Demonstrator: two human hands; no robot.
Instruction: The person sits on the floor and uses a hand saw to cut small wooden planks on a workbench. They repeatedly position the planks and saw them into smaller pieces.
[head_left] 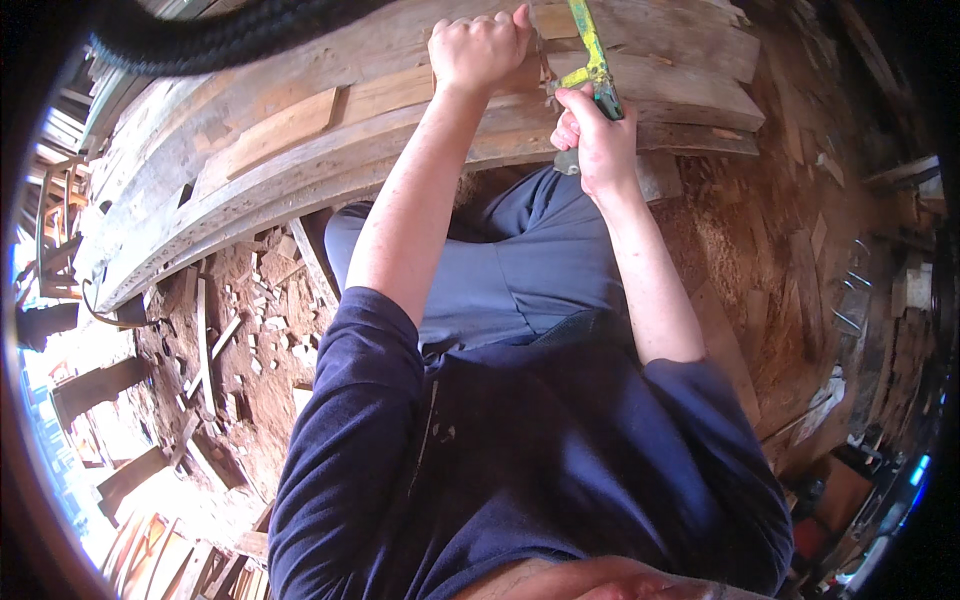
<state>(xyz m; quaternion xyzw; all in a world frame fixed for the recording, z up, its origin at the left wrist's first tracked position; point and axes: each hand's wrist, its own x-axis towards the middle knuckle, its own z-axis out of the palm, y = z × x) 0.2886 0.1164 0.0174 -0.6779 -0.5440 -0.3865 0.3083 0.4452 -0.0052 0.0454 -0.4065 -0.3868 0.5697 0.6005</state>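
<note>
At the top centre, my left hand [478, 50] is closed, its fingers curled over a small brown wooden block [522, 78] on the bench; the fingertips are hidden. My right hand [600, 140] is wrapped round the dark grip of a yellow-green metal tool [592, 50]. The tool's paint is worn, and a short side arm points left toward the block. Its upper end leaves the picture, so I cannot tell its exact kind. Below my right fist, a dull grey end piece [567, 162] shows.
Long weathered planks form the bench [160, 235], with a loose board piece [285, 130] on it. Wood offcuts [265, 335] and sawdust litter the floor at left. A thick black hose or cable [200, 50] crosses the upper left. More scrap and planks lie at right.
</note>
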